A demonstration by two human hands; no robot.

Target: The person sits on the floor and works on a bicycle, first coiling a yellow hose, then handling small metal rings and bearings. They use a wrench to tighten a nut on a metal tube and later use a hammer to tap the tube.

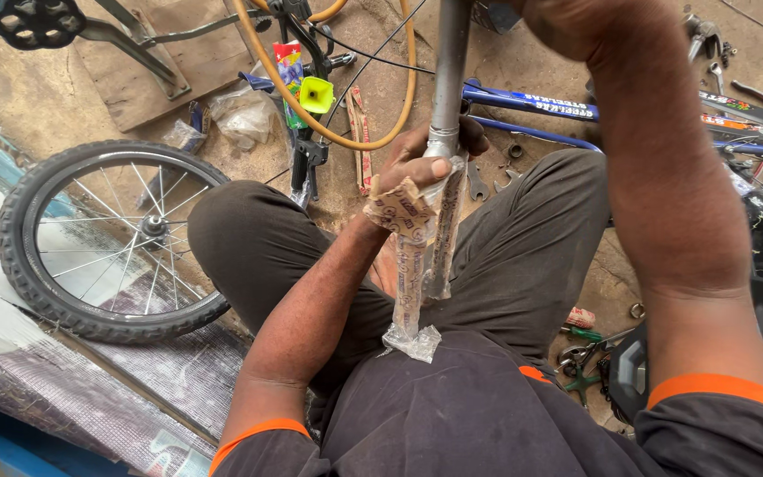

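Far left on the ground: a small bicycle wheel [103, 238] lying flat, black tyre and silver spokes, resting on a patterned sheet [90, 389]. At the far upper left, a black pedal [35, 19] on its crank. Just right of the wheel, crumpled clear plastic bags [240, 115], then a yellow-green horn [316, 94] and an orange tube [346, 132] looping across the dirt.

In the middle, left hand [421, 163] wrapped tight around a grey metal pipe [449, 71], thumb and fingers closed over its lower end. Below that grip, a plastic wrapper [417, 265] with printed paper inside, hanging from the pipe down towards the lap, one strip folded over the back of the hand. Dark trousers [523, 256] on both sides of it, knees spread.

Right of the pipe, a blue bicycle frame [532, 102] lying across the far ground, spanners [487, 181] near it. Right hand [567, 22] raised at the top edge, near the pipe's upper part; fingers cut off by the picture's edge, so cannot tell whether clenched or loose. Near right, small tools [580, 358] on the ground.
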